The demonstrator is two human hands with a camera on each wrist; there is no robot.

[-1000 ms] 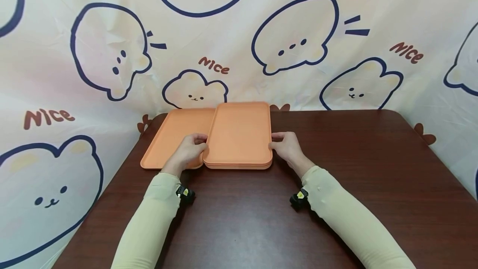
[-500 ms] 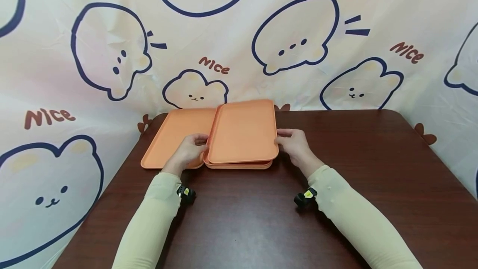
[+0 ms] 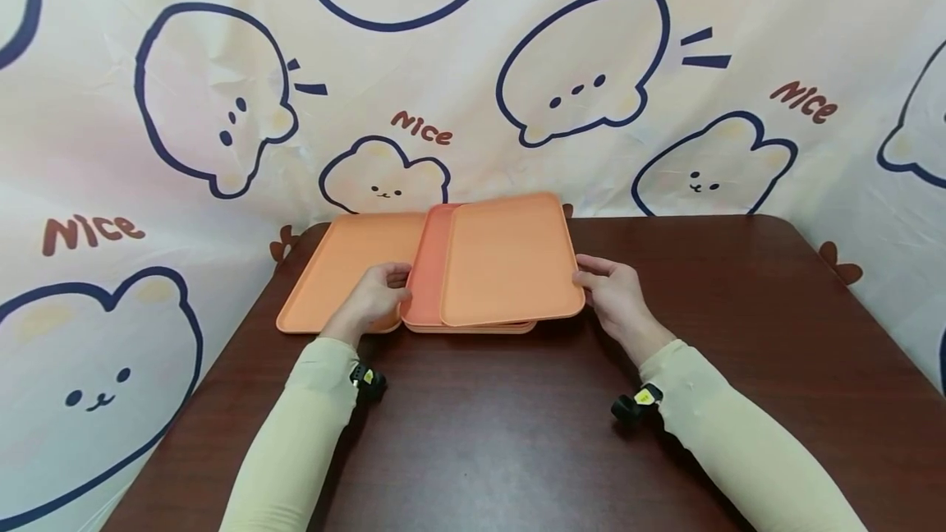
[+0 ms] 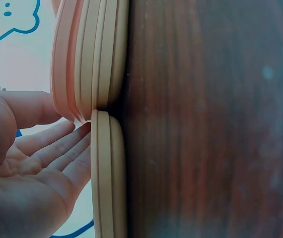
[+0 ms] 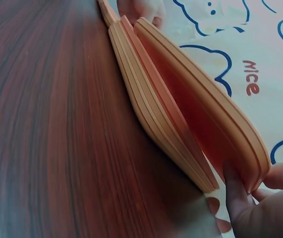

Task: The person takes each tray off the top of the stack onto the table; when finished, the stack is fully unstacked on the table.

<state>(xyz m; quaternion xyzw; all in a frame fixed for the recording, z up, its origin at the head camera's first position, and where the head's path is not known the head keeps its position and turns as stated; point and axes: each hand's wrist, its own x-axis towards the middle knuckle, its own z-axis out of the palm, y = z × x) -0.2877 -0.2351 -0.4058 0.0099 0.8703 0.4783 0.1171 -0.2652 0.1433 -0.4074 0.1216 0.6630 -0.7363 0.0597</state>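
In the head view my right hand pinches the right edge of an orange tray, thumb and fingers on its rim. This tray is tilted over a stack of trays, its right side raised. A darker, pinkish-orange strip of the stack's top tray shows at the left. My left hand touches the stack's left edge, fingers fairly straight. In the left wrist view, the left thumb lies against the reddish upper rim and the fingertips reach the stack's side.
Another orange tray lies flat on the left, its right side against the stack. All of them rest on a dark brown wooden table, near its back edge. Behind hangs a pale cloth printed with bear outlines.
My right hand has lifted the top tray's right side and drawn it rightward, uncovering the pinkish-orange tray below. The left hand has stayed at the stack's left edge.
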